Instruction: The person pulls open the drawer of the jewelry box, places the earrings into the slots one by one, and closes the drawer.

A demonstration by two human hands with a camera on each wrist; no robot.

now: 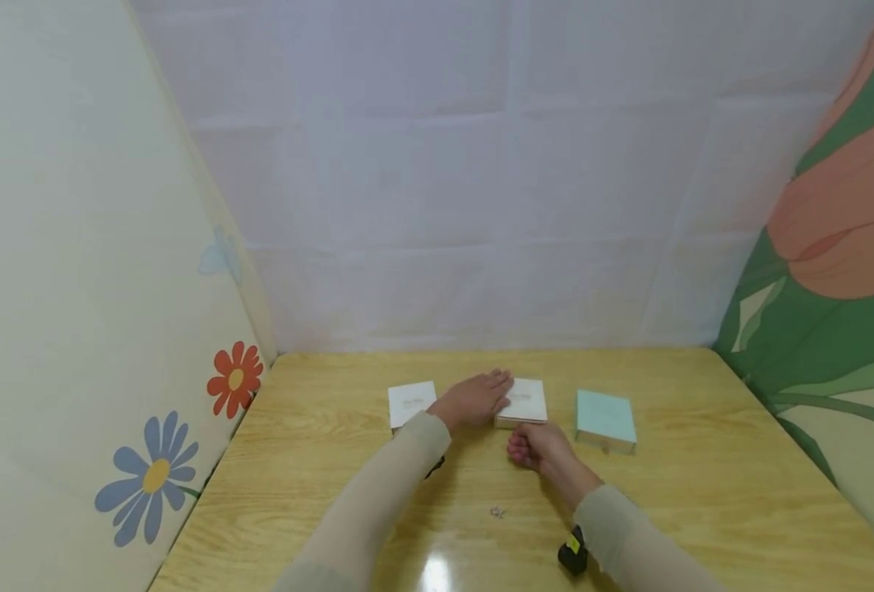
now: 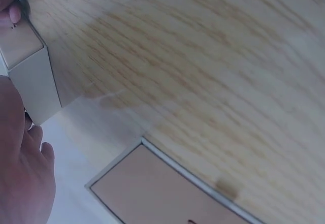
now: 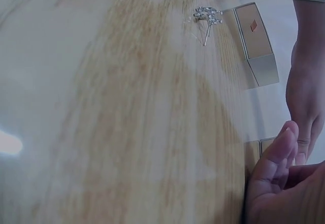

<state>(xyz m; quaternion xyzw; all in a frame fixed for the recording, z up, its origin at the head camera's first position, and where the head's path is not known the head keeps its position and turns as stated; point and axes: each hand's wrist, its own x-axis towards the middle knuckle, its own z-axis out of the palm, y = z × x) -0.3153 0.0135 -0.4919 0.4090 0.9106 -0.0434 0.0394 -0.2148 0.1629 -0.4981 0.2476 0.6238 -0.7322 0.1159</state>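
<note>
Broadly, the wooden table (image 1: 703, 460) carries three small boxes toward its far edge. Flat-fingered, the left hand (image 1: 473, 399) presses the middle box (image 1: 527, 401); hold it steady. Just beside its near edge, the right hand (image 1: 536, 448) is loosely curled, empty. A tiny metal piece (image 1: 497, 512) lies nearer.

We are seeing left hand (image 1: 473, 399) covering near-left part of middle white box (image 1: 525, 401); contact underneath staying hidden. Right hand (image 1: 536, 448) curling inward, fingertips hiding from head view. Small shiny item (image 1: 497, 512) on surface (image 1: 703, 493) showing too small to identify; right wrist view blurring it (image 3: 207, 16) too. Left wrist view cutting off both boxes at frame edges. Print on left white box (image 1: 411, 403) reading too small.
</note>
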